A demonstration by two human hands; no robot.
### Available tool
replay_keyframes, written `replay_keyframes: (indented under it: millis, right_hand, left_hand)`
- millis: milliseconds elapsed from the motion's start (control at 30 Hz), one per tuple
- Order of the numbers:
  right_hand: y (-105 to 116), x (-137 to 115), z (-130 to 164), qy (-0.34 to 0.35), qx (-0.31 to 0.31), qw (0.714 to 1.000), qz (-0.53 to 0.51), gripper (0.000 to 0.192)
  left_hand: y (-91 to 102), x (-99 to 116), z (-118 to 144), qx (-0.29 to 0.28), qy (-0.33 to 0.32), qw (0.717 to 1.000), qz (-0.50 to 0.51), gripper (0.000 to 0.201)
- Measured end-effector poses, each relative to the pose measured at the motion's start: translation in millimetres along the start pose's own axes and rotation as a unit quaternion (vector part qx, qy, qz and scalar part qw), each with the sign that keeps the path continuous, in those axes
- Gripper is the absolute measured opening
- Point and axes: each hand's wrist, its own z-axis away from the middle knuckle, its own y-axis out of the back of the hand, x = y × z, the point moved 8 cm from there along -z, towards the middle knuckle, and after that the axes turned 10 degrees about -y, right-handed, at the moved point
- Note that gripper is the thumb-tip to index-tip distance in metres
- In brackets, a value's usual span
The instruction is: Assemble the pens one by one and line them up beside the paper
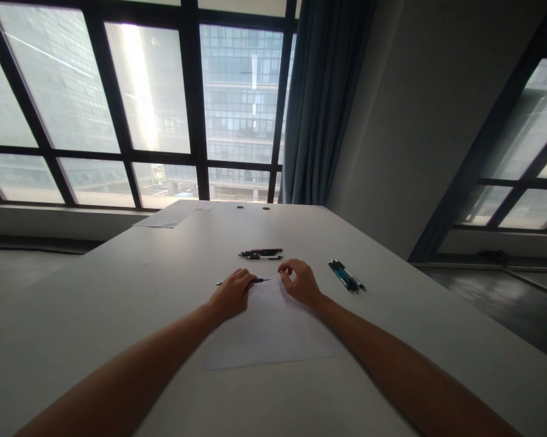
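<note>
My left hand (231, 292) is closed on a thin black pen (259, 281) that lies level, its tip pointing right. My right hand (301, 281) is a short way to the right of that tip, fingers curled, pinching a small dark piece, perhaps the pen's cap (280, 271); it is too small to be sure. Both hands rest at the far edge of a white sheet of paper (268, 331) on the pale table (119, 291).
A few pens, one with a red stripe (261, 254), lie just beyond my hands. A bunch of blue and green pens (346, 276) lies to the right. More papers (173, 215) sit at the table's far left corner by the windows.
</note>
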Motion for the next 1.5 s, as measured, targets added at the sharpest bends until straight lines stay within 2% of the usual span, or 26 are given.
replay_keyframes:
  millis: [100, 233, 733, 1000, 1500]
  right_hand:
    - [-5.4, -16.6, 6.4, 0.036, -0.023, 0.999, -0.033, 0.012]
    - [-5.4, -25.0, 10.1, 0.060, -0.036, 0.997, -0.041, 0.012]
    - [-9.5, -29.9, 13.6, 0.093, -0.065, 0.992, -0.047, 0.013]
    - [-7.3, -31.7, 13.6, 0.100, -0.057, 0.992, -0.049, 0.013]
    - [-9.9, -34.5, 16.1, 0.115, -0.072, 0.989, -0.061, 0.013]
  left_hand:
    - [-1.3, -0.4, -0.3, -0.005, 0.004, 1.000, 0.001, 0.029]
    - [-2.0, -0.1, -0.7, -0.017, 0.012, 1.000, -0.002, 0.029]
    - [-2.1, -0.2, -0.8, -0.014, 0.013, 1.000, 0.000, 0.027]
    - [-1.2, 1.8, -1.1, -0.015, -0.003, 1.000, 0.004, 0.027]
    - [-0.4, 6.2, -1.9, -0.022, -0.027, 0.999, 0.001, 0.041]
